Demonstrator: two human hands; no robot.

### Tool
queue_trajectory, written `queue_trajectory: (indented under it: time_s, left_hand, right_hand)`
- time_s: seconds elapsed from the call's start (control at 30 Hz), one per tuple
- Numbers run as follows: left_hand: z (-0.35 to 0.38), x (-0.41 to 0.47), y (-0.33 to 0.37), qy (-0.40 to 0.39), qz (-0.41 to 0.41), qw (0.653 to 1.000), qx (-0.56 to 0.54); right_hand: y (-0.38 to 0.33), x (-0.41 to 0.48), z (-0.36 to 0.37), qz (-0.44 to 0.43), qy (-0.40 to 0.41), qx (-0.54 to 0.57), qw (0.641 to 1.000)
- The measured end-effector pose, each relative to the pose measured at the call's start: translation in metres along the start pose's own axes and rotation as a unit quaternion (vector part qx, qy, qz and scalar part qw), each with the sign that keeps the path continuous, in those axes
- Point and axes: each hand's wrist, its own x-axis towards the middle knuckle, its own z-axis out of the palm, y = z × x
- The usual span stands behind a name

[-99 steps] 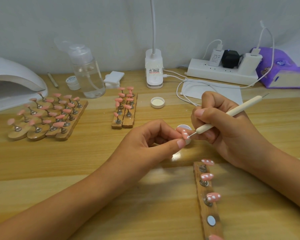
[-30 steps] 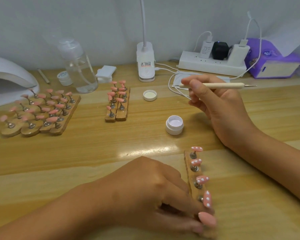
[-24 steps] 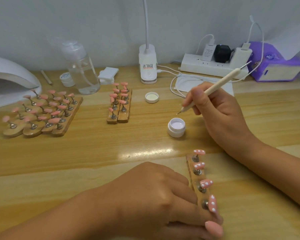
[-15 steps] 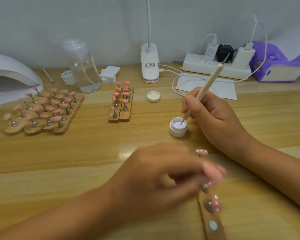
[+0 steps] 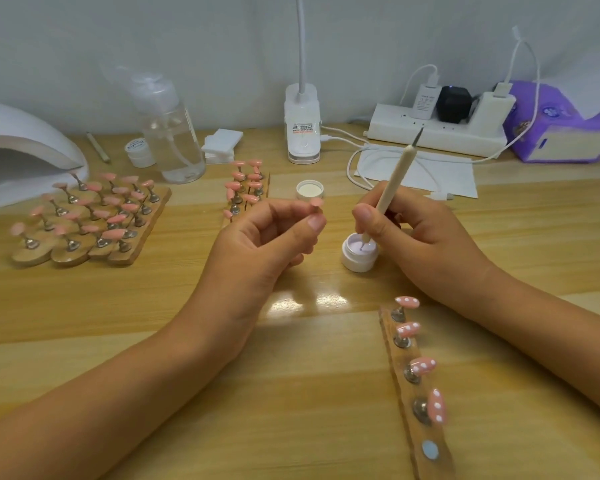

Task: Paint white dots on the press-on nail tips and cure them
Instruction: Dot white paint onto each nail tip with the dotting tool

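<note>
head view: left hand (image 5: 257,251) pinches the stem of a plain pink press-on nail tip (image 5: 316,202), raised over the table. right hand (image 5: 413,237) grips a cream dotting pen (image 5: 392,181), its point in the small white gel pot (image 5: 360,252). tip looks light and slick; best held by the stem.

Two bare forearms, no sleeves, short unpainted fingernails

Glossy wooden table (image 5: 153,306), plastic jar (image 5: 359,259)

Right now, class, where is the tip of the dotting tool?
In the head view, right of centre, the dotting tool dips into the open white pot.
</note>
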Motion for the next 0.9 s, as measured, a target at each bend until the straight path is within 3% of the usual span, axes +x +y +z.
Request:
queue_trajectory:
  time_s: [0.27,0.4,0.57,0.7,0.9]
  left_hand:
    - [-0.002,0.001,-0.002,-0.016,0.000,1.000,0.000]
    - [-0.002,0.001,-0.003,-0.048,0.012,0.999,0.021]
    - [0.001,-0.001,-0.003,-0.086,0.030,0.995,0.038]
    - [0.004,-0.004,0.000,-0.116,0.030,0.992,0.046]
    - [0.006,-0.007,0.002,-0.103,0.006,0.992,0.074]
  right_hand:
    - [-0.002,0.001,-0.003,0.009,0.056,0.085,0.995]
    - [-0.004,0.005,-0.006,0.037,0.128,0.199,0.971]
    - [0.002,0.007,-0.012,0.080,0.155,0.286,0.942]
    - [0.002,0.008,-0.014,0.096,0.144,0.343,0.923]
    - [-0.007,0.002,-0.009,0.091,0.072,0.374,0.920]
